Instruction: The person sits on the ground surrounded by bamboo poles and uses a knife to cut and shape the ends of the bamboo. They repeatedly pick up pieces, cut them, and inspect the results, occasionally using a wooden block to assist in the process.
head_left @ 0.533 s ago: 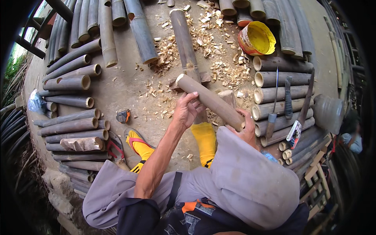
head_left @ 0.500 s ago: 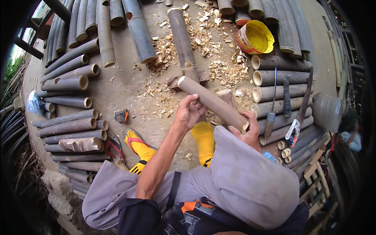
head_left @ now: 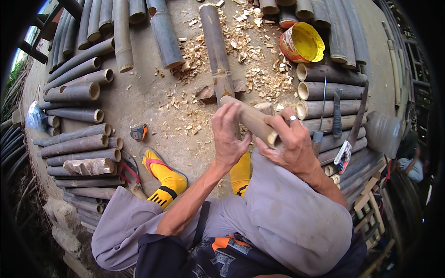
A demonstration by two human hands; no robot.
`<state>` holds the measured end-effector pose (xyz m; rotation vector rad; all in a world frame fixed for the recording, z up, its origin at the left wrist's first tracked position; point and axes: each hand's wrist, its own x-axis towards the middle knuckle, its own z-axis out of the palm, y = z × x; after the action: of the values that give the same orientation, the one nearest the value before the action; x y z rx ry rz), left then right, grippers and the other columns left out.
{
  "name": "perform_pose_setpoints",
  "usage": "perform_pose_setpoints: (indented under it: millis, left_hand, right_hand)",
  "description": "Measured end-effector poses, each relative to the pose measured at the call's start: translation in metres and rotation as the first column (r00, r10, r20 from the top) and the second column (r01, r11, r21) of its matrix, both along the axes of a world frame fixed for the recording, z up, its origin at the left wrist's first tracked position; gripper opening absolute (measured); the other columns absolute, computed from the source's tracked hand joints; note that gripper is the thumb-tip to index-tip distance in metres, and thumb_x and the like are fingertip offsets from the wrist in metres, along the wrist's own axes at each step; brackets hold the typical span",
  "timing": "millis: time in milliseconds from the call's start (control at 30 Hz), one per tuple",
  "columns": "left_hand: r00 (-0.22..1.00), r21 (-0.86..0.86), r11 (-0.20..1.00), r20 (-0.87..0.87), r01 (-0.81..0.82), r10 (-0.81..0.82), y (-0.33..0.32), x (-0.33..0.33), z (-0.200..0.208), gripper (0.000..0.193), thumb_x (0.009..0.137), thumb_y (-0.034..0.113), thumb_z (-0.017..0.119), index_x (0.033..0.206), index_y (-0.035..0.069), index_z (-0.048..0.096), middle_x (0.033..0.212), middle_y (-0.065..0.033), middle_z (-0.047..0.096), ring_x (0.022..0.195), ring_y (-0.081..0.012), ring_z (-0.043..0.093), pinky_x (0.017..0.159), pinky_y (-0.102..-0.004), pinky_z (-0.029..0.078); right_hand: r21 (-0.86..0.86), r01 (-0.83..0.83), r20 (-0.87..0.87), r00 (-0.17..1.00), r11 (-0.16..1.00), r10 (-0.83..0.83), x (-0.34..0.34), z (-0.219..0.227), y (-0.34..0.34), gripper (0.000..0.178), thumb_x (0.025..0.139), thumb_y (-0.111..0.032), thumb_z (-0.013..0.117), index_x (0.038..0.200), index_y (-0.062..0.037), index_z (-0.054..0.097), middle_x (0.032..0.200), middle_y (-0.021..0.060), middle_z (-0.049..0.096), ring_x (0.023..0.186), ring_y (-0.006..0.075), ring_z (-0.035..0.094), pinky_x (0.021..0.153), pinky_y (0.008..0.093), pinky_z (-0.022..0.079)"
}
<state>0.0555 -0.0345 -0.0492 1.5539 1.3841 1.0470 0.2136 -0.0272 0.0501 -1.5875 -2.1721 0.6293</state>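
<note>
A short brown bamboo tube (head_left: 250,119) is held tilted in front of me, its pale hollow end towards my right. My left hand (head_left: 229,136) is closed around its far left part. Near the open end, my right hand (head_left: 291,144), with a ring on one finger, grips the tube from above. Beneath and beyond it, a longer bamboo pole (head_left: 216,51) lies on the ground, crossing a reddish-brown block (head_left: 206,93). My feet in yellow socks are just below the hands.
Pale wood chips (head_left: 252,46) litter the ground ahead. Bamboo tubes (head_left: 76,142) line the left side. To the right, a knife (head_left: 321,123), a blue-handled tool (head_left: 337,116) and a saw (head_left: 345,155) rest on more tubes. A yellow-lined bucket (head_left: 303,42) and a tape measure (head_left: 138,133) sit nearby.
The bamboo tube has turned and foreshortened, and its hollow end now faces me more. My right hand has come up off my knee onto the tube's top. My left hand has wrapped around it.
</note>
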Motion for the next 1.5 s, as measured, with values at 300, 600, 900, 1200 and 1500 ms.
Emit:
perform_pose_setpoints:
  millis: [300,600,900,1200,1500]
  left_hand:
    - [0.933,0.07,0.975,0.283,0.211,-0.222,0.058,-0.025,-0.002,0.045,0.075,0.017,0.078,0.113,0.003,0.057,0.103,-0.012,0.063,0.092,-0.0236,0.065,0.081,-0.0344,0.053]
    - [0.963,0.096,0.991,0.242,0.098,-0.119,0.05,-0.013,-0.023,0.041,0.078,0.013,0.074,0.113,0.003,0.056,0.094,-0.0116,0.061,0.085,-0.0253,0.064,0.074,-0.0367,0.054]
    - [0.935,-0.027,0.983,0.316,0.18,-0.162,0.048,-0.01,-0.047,0.028,0.072,0.019,0.073,0.092,0.004,0.064,0.085,-0.0105,0.065,0.076,-0.025,0.063,0.069,-0.0342,0.051]
    - [0.976,0.303,0.948,0.151,0.103,-0.155,0.057,0.014,0.045,0.036,0.063,0.019,0.074,0.092,0.003,0.059,0.08,-0.0125,0.061,0.073,-0.0312,0.063,0.067,-0.0399,0.051]
    - [0.926,-0.308,0.938,-0.375,-0.159,0.034,0.101,-0.124,-0.016,0.043,0.07,0.016,0.076,0.104,0.001,0.054,0.086,-0.0144,0.065,0.072,-0.0245,0.066,0.066,-0.0377,0.058]
  right_hand:
    - [0.259,-0.118,-0.215,0.961,0.959,0.177,-0.031,0.066,0.085,0.06,0.079,-0.042,0.073,0.118,0.0004,0.061,0.101,0.0195,0.065,0.088,0.031,0.064,0.08,0.0391,0.051]
    - [-0.199,-0.266,-0.315,0.929,0.943,0.195,-0.063,0.0,0.099,0.036,0.091,-0.031,0.053,0.104,0.0008,0.067,0.089,0.0175,0.068,0.082,0.0257,0.066,0.086,0.0398,0.05]
    - [-0.133,-0.079,-0.74,0.671,0.988,-0.046,-0.06,-0.031,0.06,0.015,0.082,-0.01,0.067,0.076,0.0035,0.065,0.071,0.0084,0.064,0.063,0.0128,0.06,0.059,0.0277,0.048]
    - [-0.174,0.006,-0.931,0.326,0.985,-0.166,-0.054,0.078,0.073,0.013,0.084,-0.008,0.066,0.086,0.0034,0.062,0.072,0.0046,0.059,0.065,0.0077,0.057,0.059,0.0221,0.043]
    - [-0.069,0.542,-0.351,0.773,0.838,-0.529,0.009,-0.054,0.052,0.04,0.08,-0.011,0.067,0.118,-0.0001,0.059,0.1,0.0136,0.061,0.09,0.0235,0.06,0.081,0.0343,0.05]
